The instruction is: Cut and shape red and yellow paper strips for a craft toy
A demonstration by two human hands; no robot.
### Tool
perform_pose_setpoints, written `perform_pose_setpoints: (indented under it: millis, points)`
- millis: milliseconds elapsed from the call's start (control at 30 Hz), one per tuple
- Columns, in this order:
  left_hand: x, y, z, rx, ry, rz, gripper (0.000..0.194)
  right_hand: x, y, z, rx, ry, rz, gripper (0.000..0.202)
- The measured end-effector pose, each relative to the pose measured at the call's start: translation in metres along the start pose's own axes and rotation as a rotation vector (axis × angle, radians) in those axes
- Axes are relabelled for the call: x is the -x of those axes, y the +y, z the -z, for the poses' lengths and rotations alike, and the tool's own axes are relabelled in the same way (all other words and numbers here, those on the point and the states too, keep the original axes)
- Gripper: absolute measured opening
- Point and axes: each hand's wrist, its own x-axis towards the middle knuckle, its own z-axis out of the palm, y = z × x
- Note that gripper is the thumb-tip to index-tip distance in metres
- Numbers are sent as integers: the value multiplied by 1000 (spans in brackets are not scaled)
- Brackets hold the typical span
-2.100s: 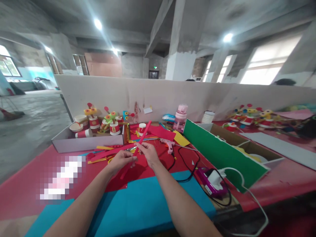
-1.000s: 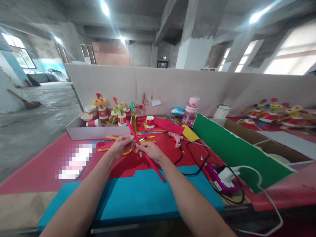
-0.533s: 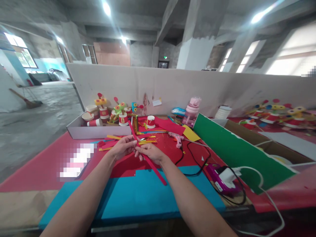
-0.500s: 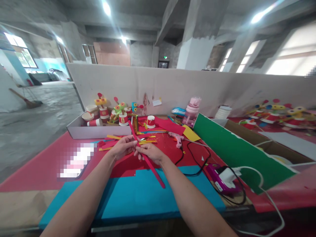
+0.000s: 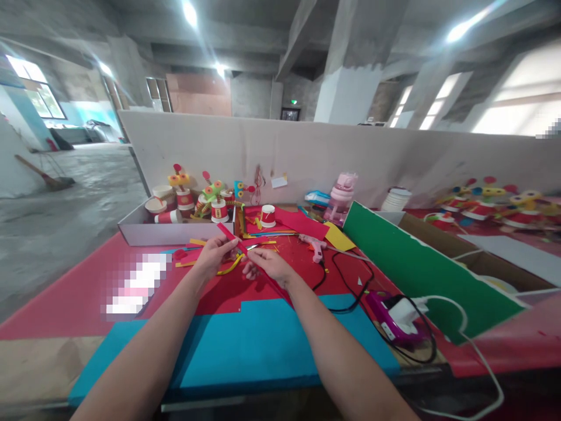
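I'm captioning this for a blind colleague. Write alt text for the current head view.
Two bare hands hold a narrow red strip over a craft table. Around them are a pink glue gun, a blue sheet and an upside-down paper cup.

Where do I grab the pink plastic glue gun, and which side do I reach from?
Hold the pink plastic glue gun by its handle, probably best from the near side. The handle sticks out towards you, while the nozzle points left, so your fingers can stay off the tip, which might be hot. Mind the thin black cable near the handle's end.
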Motion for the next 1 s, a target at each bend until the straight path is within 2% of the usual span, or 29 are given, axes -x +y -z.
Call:
perform_pose_setpoints:
  millis: [100,233,367,600,733,867,1000]
  points:
    - [1,2,0,-47,-41,27,27,2,-1,-9,-117,26,-32,36]
    - [2,1,-2,-184,-47,15,32,1,2,-15,-158,50,-42,27]
    - [1,1,-1,-274,-25,-1,34,2,2,-12,-234,97,-69,26]
    - [0,3,1,-276,-63,3,33,3,-1,-7,-221,69,-74,18]
    - [4,9,0,-217,-159,32,29,2,-1,-4,-258,50,-49,19]
    - [10,16,-3,-144,-279,91,40,4,-2,-3,-277,-42,-41,22]
    - [11,15,-1,-95,-332,111,43,7,-3,-3,-261,-76,-40,23]
